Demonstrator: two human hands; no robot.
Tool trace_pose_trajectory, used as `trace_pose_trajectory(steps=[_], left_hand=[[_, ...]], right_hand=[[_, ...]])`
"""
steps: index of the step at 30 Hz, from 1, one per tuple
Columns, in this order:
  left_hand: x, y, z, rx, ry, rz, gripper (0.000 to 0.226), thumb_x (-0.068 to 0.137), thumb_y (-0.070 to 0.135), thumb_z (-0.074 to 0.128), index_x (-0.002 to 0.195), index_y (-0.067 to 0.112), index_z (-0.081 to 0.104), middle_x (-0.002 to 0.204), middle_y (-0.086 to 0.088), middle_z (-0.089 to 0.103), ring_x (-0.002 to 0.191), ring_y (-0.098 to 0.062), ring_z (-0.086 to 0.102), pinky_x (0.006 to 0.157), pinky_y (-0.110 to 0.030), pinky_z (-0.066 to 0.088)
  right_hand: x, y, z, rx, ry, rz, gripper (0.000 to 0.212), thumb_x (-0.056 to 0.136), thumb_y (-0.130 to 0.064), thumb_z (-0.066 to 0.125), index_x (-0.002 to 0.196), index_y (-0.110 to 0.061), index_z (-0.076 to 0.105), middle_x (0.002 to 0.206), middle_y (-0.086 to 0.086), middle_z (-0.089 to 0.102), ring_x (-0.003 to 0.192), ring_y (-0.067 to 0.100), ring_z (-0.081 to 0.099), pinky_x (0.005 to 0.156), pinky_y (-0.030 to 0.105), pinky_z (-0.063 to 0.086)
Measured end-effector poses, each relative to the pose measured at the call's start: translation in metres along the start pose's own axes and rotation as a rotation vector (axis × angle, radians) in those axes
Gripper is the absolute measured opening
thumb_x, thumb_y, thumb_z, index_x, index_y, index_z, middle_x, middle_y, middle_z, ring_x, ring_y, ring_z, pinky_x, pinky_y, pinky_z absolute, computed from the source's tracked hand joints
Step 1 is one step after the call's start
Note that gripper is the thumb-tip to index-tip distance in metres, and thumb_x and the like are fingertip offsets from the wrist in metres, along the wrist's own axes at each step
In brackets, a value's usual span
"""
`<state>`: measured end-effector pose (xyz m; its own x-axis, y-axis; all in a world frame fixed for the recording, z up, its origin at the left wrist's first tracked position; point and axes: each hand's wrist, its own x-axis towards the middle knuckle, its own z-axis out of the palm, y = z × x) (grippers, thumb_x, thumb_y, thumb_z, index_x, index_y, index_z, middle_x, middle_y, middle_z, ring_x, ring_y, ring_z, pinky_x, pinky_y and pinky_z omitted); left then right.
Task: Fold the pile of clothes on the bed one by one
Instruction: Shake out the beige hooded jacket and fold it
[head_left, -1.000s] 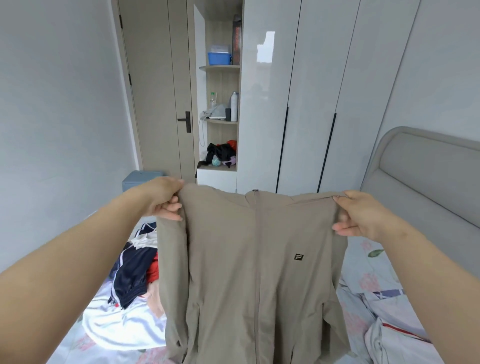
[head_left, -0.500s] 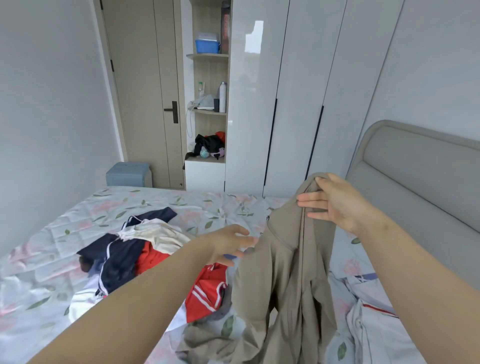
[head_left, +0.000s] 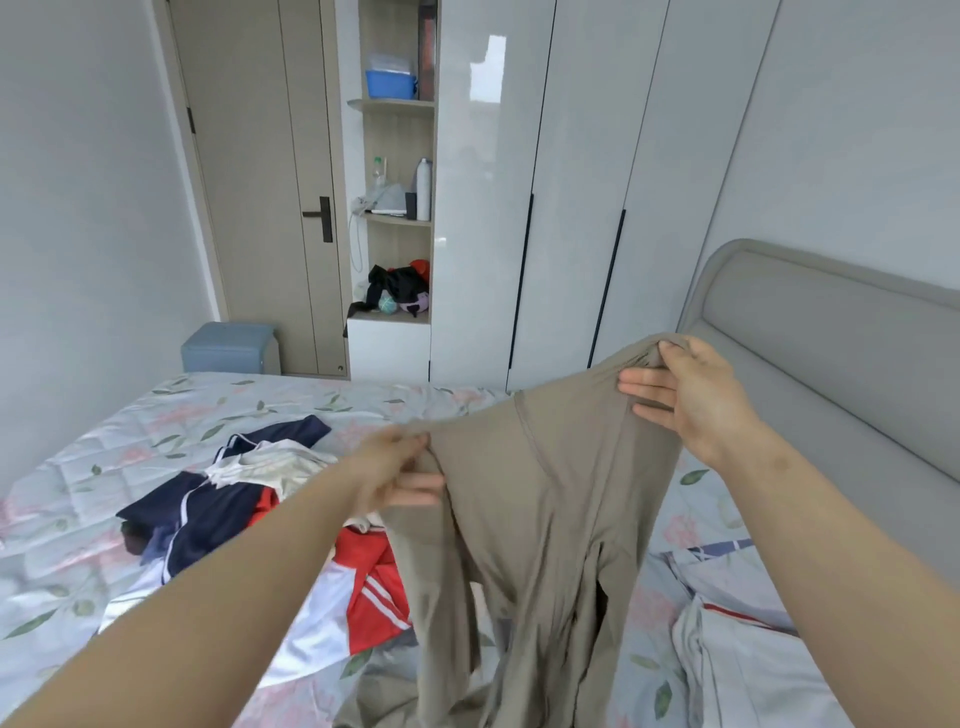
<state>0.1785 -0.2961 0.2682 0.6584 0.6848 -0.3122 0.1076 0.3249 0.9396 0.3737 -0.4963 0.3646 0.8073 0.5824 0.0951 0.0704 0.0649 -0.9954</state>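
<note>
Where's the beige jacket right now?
Head view, centre-right: the jacket hangs over the bed, held up by the left hand and right hand, just right of the clothes pile.

free: bare sheet (head_left: 78, 519) left | blocked: clothes pile (head_left: 208, 525) centre, hanging jacket (head_left: 545, 493) front, rumpled bedding (head_left: 737, 670) right (headboard (head_left: 831, 338) behind)

Left hand (head_left: 395, 467) is smeared with motion blur where it pinches the beige jacket (head_left: 545, 519), so the finger detail is mush. The right hand (head_left: 691, 395) has its thumb tucked out of sight behind the bunched fabric it holds. The jacket's hem runs off the bottom edge, same as both forearms. It also hides the right side of the red-and-white garment (head_left: 374, 587). The pillow (head_left: 743, 670) is cropped. Shelf bottle (head_left: 423, 189) labels are too tiny to read, and the dark bundle (head_left: 397, 291) below is unidentifiable.
</note>
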Motion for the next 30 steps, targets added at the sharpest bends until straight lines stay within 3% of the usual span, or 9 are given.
trace_pose_trajectory(steps=[4, 9, 12, 14, 19, 24, 30], left_hand=[[-0.018, 0.064, -0.016, -0.105, 0.031, 0.305, 0.015, 0.102, 0.024, 0.039, 0.089, 0.023, 0.047, 0.094, -0.003, 0.052, 0.09, -0.027, 0.063, 0.082, -0.056, 0.049], [-0.04, 0.108, -0.01, -0.081, 0.101, 0.553, 0.018, 0.103, 0.024, 0.039, 0.086, 0.026, 0.046, 0.094, 0.003, 0.056, 0.1, -0.022, 0.061, 0.088, -0.052, 0.048], [-0.048, 0.116, -0.017, -0.048, 0.171, 0.633, 0.017, 0.101, 0.025, 0.042, 0.085, 0.027, 0.048, 0.093, 0.003, 0.057, 0.105, -0.022, 0.058, 0.092, -0.05, 0.048], [-0.053, 0.116, -0.022, -0.03, 0.207, 0.693, 0.018, 0.101, 0.025, 0.044, 0.084, 0.027, 0.048, 0.094, 0.006, 0.058, 0.103, -0.019, 0.058, 0.09, -0.043, 0.047], [-0.065, 0.114, -0.029, 0.0, 0.266, 0.816, 0.016, 0.098, 0.021, 0.051, 0.082, 0.025, 0.049, 0.086, 0.003, 0.054, 0.091, -0.016, 0.054, 0.083, -0.036, 0.048], [-0.081, 0.124, -0.025, 0.004, 0.281, 0.934, 0.022, 0.097, 0.017, 0.052, 0.076, 0.021, 0.046, 0.073, 0.004, 0.044, 0.071, -0.013, 0.042, 0.067, -0.032, 0.041], [-0.082, 0.139, -0.011, 0.004, 0.26, 0.981, 0.022, 0.096, 0.02, 0.053, 0.075, 0.023, 0.047, 0.07, 0.006, 0.042, 0.067, -0.011, 0.038, 0.061, -0.03, 0.036]], right_hand=[[0.002, -0.008, 0.005, 0.077, 0.091, -0.15, 0.025, 0.103, -0.022, 0.035, 0.08, -0.023, 0.046, 0.087, 0.006, 0.068, 0.092, 0.021, 0.066, 0.092, 0.038, 0.048], [0.006, -0.028, 0.012, 0.069, 0.188, -0.4, 0.026, 0.102, -0.016, 0.036, 0.081, -0.026, 0.048, 0.086, 0.0, 0.064, 0.074, -0.003, 0.063, 0.071, 0.013, 0.046], [0.003, -0.027, 0.014, 0.053, 0.222, -0.48, 0.027, 0.101, -0.013, 0.037, 0.081, -0.027, 0.05, 0.086, -0.003, 0.064, 0.074, -0.005, 0.063, 0.066, 0.005, 0.042], [-0.002, -0.025, 0.016, 0.061, 0.247, -0.532, 0.027, 0.1, -0.012, 0.038, 0.082, -0.028, 0.05, 0.086, -0.004, 0.063, 0.077, -0.002, 0.064, 0.071, 0.009, 0.044], [-0.015, -0.03, 0.025, 0.119, 0.342, -0.626, 0.015, 0.09, -0.021, 0.042, 0.079, -0.028, 0.05, 0.077, -0.008, 0.061, 0.076, 0.006, 0.063, 0.09, 0.035, 0.047], [-0.03, -0.042, 0.029, 0.14, 0.427, -0.707, 0.015, 0.09, -0.019, 0.04, 0.077, -0.027, 0.044, 0.072, -0.015, 0.053, 0.066, -0.003, 0.06, 0.082, 0.032, 0.045], [-0.032, -0.058, 0.02, 0.076, 0.576, -0.747, 0.021, 0.092, -0.017, 0.04, 0.074, -0.028, 0.04, 0.057, -0.03, 0.053, 0.064, 0.003, 0.056, 0.081, 0.033, 0.046]])
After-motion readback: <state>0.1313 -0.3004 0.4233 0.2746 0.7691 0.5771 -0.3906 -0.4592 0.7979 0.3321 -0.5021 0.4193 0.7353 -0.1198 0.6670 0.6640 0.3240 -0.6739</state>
